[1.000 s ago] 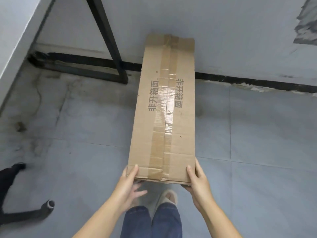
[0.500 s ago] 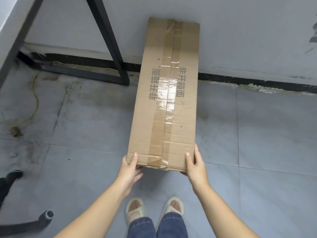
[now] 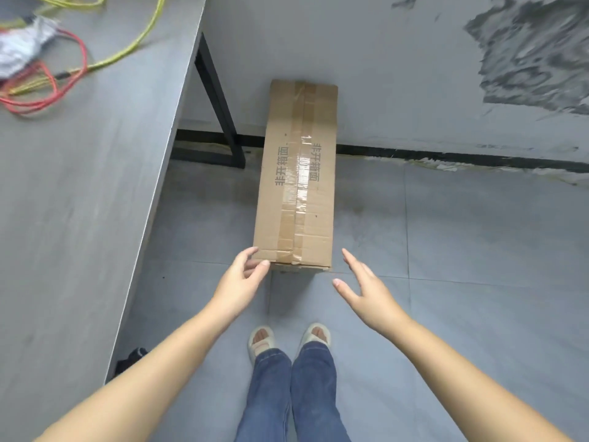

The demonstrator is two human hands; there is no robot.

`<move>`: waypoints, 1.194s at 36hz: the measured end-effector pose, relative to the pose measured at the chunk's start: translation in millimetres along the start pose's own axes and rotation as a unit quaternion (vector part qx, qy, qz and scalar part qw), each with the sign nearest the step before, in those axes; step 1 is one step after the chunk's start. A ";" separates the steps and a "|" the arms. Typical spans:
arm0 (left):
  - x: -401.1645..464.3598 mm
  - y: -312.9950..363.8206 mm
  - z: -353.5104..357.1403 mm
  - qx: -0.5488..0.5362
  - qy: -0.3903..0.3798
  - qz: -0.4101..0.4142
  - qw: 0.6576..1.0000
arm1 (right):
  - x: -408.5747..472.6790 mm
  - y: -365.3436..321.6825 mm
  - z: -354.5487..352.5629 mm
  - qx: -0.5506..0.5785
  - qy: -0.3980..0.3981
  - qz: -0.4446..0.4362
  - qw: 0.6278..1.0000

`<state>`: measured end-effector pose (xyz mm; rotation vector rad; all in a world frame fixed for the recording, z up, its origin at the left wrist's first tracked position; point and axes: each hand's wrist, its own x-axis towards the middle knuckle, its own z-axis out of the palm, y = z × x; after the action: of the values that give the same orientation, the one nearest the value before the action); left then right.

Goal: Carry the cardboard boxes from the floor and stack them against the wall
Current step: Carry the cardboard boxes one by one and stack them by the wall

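Cables, red [image 3: 47, 87] and yellow-green [image 3: 137, 43], lay tangled on the grey table [image 3: 79, 202] at far left, beside a crumpled silvery wrapper [image 3: 22, 49] that was blurred and cut by the frame edge. Black table leg [image 3: 220, 103] slanted down to the floor just left of the cardboard box [image 3: 296, 173]. Box lay lengthwise on the grey tiled floor [image 3: 478, 266], far end at the wall [image 3: 366, 59]; contact with the wall could not be confirmed. Left hand [image 3: 242, 282] was relaxed, fingertips touching the near left corner of the box, not gripping. Right hand [image 3: 366, 291] hovered spread, just off the near right corner, apart from the box. Box underside and near end face were largely hidden. Slippered feet [image 3: 288, 339] stood behind the hands.
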<state>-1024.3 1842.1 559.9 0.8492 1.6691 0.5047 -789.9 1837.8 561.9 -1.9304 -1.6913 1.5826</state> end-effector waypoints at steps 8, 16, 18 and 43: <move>-169.5 50.8 -23.7 0.043 -0.124 0.158 0.979 | -179.8 -34.5 -4.5 0.109 0.059 -0.085 0.989; -251.2 37.0 -33.1 -0.030 -0.138 0.210 0.967 | -304.5 -25.9 41.0 0.271 0.277 -0.047 0.921; -256.1 32.2 -33.3 -0.026 -0.157 0.227 0.961 | -327.3 -23.5 60.4 0.290 0.336 -0.029 0.896; -421.4 -51.2 108.7 0.219 -0.590 0.371 0.682 | -581.9 31.1 329.0 0.357 0.780 0.208 0.470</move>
<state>-892.0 1479.4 767.1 1.7310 0.1443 -0.0280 -911.1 1205.3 743.8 -1.8719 0.2474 -0.0931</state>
